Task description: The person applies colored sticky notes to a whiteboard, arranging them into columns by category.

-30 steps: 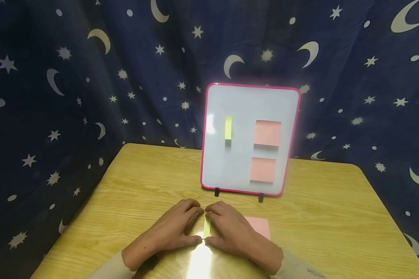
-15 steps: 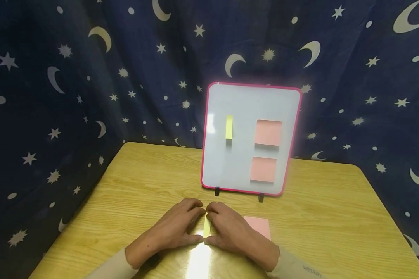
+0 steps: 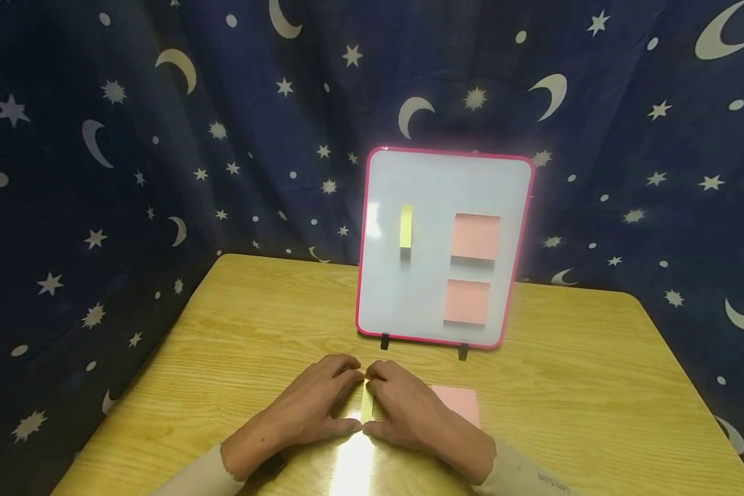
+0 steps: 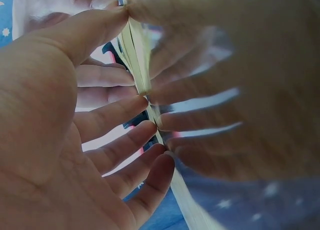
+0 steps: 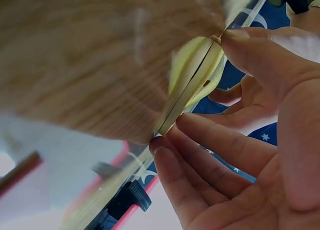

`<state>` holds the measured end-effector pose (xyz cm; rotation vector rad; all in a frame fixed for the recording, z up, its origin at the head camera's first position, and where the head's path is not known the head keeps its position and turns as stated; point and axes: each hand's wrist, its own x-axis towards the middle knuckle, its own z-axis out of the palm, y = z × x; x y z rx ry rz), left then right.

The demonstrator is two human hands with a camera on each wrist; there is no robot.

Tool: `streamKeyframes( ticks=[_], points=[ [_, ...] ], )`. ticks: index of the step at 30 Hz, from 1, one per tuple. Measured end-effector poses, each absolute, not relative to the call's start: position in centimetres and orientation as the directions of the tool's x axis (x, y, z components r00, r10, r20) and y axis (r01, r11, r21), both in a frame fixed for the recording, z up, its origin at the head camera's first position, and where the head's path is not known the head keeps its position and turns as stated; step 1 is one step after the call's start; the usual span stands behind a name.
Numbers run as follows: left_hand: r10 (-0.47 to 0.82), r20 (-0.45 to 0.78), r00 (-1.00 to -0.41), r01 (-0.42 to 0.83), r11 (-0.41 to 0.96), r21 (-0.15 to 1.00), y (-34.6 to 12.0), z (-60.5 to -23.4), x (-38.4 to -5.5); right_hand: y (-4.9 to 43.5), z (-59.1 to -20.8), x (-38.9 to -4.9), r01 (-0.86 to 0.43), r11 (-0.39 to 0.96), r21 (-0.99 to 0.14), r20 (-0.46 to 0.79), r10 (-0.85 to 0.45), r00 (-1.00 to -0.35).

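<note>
A narrow yellow sticky note [image 3: 367,405] lies on the table between both hands, lengthwise away from me. My left hand [image 3: 313,401] has its thumb at the near end and its fingertips at the far end. From the other side, my right hand [image 3: 410,412] holds the same two ends, so the thumbs and fingertips of both hands meet. Close up in the right wrist view, the yellow note [image 5: 214,72] bulges between thumb and forefinger above its reflection. In the left wrist view only a slim edge of the note [image 4: 131,49] shows.
A pink-rimmed whiteboard [image 3: 428,172] stands on black feet behind the hands. On it are a yellow strip [image 3: 406,226] and two pink notes, an upper pink note [image 3: 474,236] and a lower pink note [image 3: 466,302]. Another pink note [image 3: 460,401] lies beside my right hand, partly covered.
Both hands stay at the ends of the yellow note, with only a tiny shift of wrists and forearms. The whiteboard and pink notes have not moved.
</note>
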<state>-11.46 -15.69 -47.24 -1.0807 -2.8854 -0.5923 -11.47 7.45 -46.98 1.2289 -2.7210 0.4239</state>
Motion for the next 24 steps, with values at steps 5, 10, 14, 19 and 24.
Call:
streamKeyframes(
  ticks=[5, 10, 14, 19, 24],
  points=[
    [0.631, 0.136, -0.763, 0.634, 0.690, 0.349, -15.73, -47.15, -11.34, 7.43, -46.97, -11.34, -0.752, 0.633, -0.182, 0.213, -0.722, -0.659],
    [0.633, 0.129, -0.763, 0.632, 0.690, 0.354, -15.75, -47.07, -11.26, 7.41, -46.85, -11.19, -0.754, 0.632, -0.180, 0.210, -0.724, -0.657],
    [0.635, 0.124, -0.762, 0.632, 0.690, 0.352, -15.74, -47.10, -11.26, 7.42, -46.81, -11.16, -0.751, 0.634, -0.184, 0.206, -0.722, -0.660],
    [0.637, 0.127, -0.760, 0.635, 0.687, 0.352, -15.74, -47.11, -11.28, 7.38, -46.86, -11.20, -0.755, 0.629, -0.183, 0.221, -0.722, -0.655],
    [0.636, 0.123, -0.762, 0.634, 0.692, 0.346, -15.80, -47.07, -11.26, 7.26, -46.91, -11.36, -0.745, 0.629, -0.221, 0.220, -0.712, -0.666]
  ],
)
